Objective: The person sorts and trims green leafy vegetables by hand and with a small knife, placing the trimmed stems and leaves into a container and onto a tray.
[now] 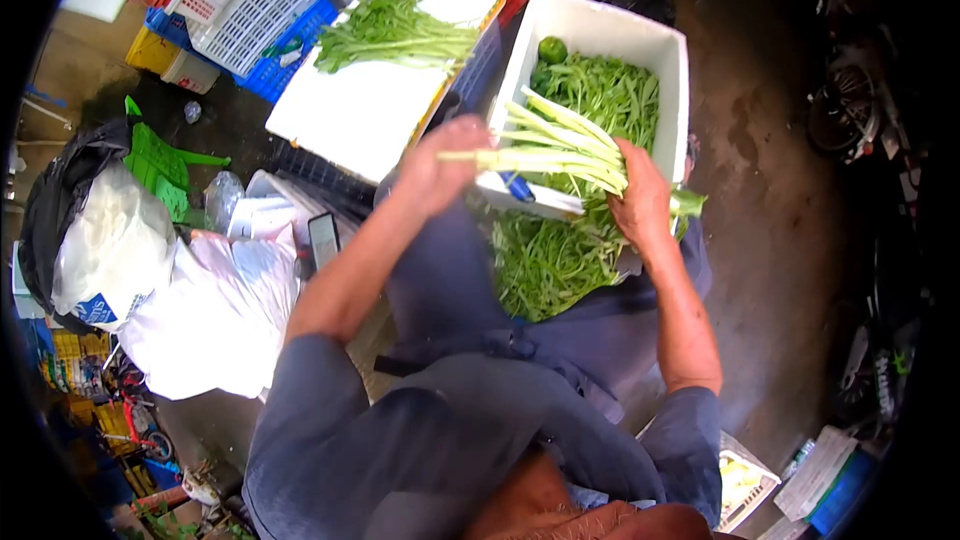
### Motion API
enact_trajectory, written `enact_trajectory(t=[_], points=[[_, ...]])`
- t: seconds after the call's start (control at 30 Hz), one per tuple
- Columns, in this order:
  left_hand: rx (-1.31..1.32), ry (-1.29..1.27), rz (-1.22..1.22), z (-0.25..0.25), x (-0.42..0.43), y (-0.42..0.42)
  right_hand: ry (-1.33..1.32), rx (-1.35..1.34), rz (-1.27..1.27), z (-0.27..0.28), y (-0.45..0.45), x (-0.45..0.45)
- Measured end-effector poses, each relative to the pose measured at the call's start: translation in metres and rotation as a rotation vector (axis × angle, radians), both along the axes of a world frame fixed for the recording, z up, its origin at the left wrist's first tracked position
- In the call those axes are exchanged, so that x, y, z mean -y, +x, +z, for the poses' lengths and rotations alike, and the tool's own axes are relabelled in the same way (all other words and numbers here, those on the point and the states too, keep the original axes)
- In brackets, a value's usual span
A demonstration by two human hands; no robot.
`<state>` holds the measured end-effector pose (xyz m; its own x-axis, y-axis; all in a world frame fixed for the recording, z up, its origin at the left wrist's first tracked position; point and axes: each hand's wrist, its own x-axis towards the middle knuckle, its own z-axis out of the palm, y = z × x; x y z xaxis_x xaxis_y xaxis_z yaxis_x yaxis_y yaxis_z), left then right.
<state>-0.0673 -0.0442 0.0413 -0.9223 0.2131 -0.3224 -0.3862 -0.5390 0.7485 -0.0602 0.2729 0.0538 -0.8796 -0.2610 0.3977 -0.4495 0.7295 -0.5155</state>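
A bunch of pale green stalks (565,150) lies sideways above the near end of a white foam box (673,60). My right hand (642,195) is wrapped round its leafy right end. At the cut ends, on the left, my left hand (445,165) is closed, its fingers smeared by motion; some stalk ends meet it. Leafy greens (610,85) and a round green vegetable (551,50) lie in the box. More loose greens (550,265) rest over my lap. On a white foam lid (345,110) to the left sits another bunch of greens (395,30).
Plastic crates (255,20) are stacked at the back left. White bags (225,310), a green plastic stool (160,165) and a phone (323,240) are on the left. A bicycle wheel (845,105) shows at the far right, and a box (745,485) stands behind my right elbow.
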Motion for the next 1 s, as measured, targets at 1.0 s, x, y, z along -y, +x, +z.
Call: enact_trajectory(t=[1.0], points=[[-0.174, 0.005, -0.412, 0.007, -0.138, 0.058, -0.285, 0.144, 0.289, 0.095, -0.033, -0.007]])
